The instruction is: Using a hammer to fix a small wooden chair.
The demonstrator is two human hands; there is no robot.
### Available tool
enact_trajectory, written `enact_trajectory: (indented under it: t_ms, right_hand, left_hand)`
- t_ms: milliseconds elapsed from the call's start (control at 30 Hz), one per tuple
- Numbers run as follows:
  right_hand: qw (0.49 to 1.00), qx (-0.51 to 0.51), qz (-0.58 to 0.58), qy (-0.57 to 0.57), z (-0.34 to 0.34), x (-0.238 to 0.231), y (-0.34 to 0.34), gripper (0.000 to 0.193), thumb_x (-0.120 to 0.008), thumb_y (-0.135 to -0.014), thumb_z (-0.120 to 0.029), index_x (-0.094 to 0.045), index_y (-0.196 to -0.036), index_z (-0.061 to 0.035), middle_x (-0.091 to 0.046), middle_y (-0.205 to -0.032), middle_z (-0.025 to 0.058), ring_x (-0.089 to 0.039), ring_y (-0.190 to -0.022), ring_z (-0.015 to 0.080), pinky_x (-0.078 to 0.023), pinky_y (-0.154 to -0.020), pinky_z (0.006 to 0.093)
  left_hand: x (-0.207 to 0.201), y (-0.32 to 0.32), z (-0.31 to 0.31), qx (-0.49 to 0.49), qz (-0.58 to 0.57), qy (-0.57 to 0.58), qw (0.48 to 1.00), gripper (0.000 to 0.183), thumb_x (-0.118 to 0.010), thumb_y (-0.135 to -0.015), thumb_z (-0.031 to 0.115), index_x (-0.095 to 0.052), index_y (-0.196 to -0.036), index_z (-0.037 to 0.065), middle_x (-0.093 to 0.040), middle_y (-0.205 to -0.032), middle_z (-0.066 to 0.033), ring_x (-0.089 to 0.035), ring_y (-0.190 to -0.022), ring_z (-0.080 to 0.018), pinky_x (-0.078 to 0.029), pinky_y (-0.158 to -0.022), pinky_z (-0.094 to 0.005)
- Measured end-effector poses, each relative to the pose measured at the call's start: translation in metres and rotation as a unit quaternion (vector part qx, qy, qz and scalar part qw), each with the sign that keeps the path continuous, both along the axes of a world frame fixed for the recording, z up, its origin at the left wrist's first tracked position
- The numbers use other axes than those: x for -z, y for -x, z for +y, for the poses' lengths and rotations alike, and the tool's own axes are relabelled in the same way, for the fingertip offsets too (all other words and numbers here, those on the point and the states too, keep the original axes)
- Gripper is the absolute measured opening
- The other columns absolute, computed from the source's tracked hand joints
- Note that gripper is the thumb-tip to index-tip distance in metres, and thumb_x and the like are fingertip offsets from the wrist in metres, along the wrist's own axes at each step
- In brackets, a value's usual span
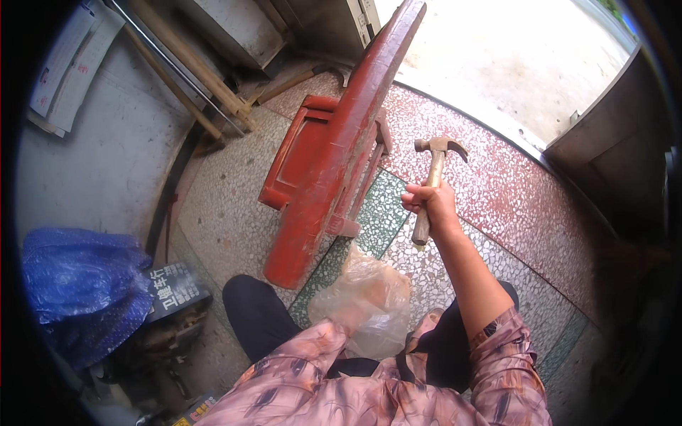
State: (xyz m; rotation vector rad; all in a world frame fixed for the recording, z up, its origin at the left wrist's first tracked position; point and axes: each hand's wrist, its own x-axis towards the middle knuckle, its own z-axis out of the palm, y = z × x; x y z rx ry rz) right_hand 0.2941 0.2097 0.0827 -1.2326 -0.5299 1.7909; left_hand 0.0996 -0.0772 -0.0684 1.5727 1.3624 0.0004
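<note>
My right hand (442,204) is closed around the wooden handle of a claw hammer (435,167), held up over the speckled floor with its rusty head pointing away from me. My left hand (353,311) reaches into a crumpled clear plastic bag (383,328) between my knees. The bag blurs its fingers, so what they hold, if anything, is hidden. Just beyond the bag stands a worn, red-painted wooden bench (312,206) with a long narrow top, slanting away to the upper right. A framed, box-like part juts from its left side.
Wooden poles and a metal rod (192,82) lean at the upper left, near a long-handled tool (288,85) on the floor. A blue plastic sheet (85,284) covers things by a dark printed box (177,291) at left. A bright doorway (511,64) opens at the upper right.
</note>
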Motion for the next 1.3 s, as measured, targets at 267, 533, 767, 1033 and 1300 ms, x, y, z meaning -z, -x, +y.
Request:
enact_trajectory:
  t_ms: [267,533,767,1033,1300]
  right_hand:
    - [1.0,-0.003,0.021,0.013,0.001,0.008,-0.002,0.028,-0.056,-0.074,0.012,-0.04,-0.094,0.0017,-0.054,-0.08,0.0156,-0.06,-0.059,0.0214,-0.049,-0.046,0.0282]
    - [0.999,-0.025,-0.005,-0.022,-0.007,-0.001,0.0,0.037,-0.052,-0.064,0.011,-0.04,-0.098,0.0026,-0.055,-0.086,0.0166,-0.061,-0.063,0.0219,-0.052,-0.051,0.0306]
    - [0.995,-0.054,-0.052,-0.07,-0.014,0.002,-0.002,0.049,-0.053,-0.064,0.009,-0.04,-0.112,0.0054,-0.057,-0.086,0.0152,-0.061,-0.064,0.0198,-0.052,-0.055,0.0293]
    - [0.992,-0.095,-0.05,-0.072,-0.015,0.002,-0.001,0.048,-0.054,-0.065,0.008,-0.043,-0.111,0.0038,-0.058,-0.086,0.014,-0.062,-0.065,0.0199,-0.053,-0.057,0.0292]
    - [0.995,-0.073,-0.038,-0.049,-0.012,0.002,-0.004,0.038,-0.056,-0.067,0.006,-0.044,-0.103,0.0044,-0.06,-0.082,0.0129,-0.063,-0.064,0.0189,-0.053,-0.057,0.0299]
  left_hand:
    - [-0.02,0.015,-0.005,0.048,0.047,-0.017,0.998,0.027,-0.06,-0.074,0.01,-0.065,-0.098,0.0,-0.067,-0.088,-0.0198,-0.065,-0.078,-0.0319,-0.051,-0.067,-0.0406]
    - [-0.077,0.026,0.01,0.159,0.082,0.075,0.981,0.028,-0.059,-0.074,0.009,-0.064,-0.1,-0.001,-0.066,-0.087,-0.0209,-0.065,-0.078,-0.0332,-0.051,-0.067,-0.0422]
    - [-0.298,0.008,0.099,-0.027,0.023,0.217,0.976,0.021,-0.053,-0.089,0.007,-0.057,-0.107,-0.003,-0.069,-0.083,-0.0097,-0.067,-0.07,-0.0138,-0.053,-0.067,-0.0265]
    - [-0.21,0.032,0.139,-0.398,-0.172,-0.117,0.893,0.019,-0.057,-0.092,0.006,-0.059,-0.108,-0.004,-0.068,-0.092,-0.0126,-0.067,-0.075,-0.0162,-0.054,-0.066,-0.0256]
    - [-0.176,0.035,0.143,-0.437,-0.224,-0.134,0.861,0.018,-0.051,-0.096,0.01,-0.059,-0.109,0.0,-0.065,-0.103,-0.0099,-0.066,-0.09,-0.0171,-0.054,-0.072,-0.0278]
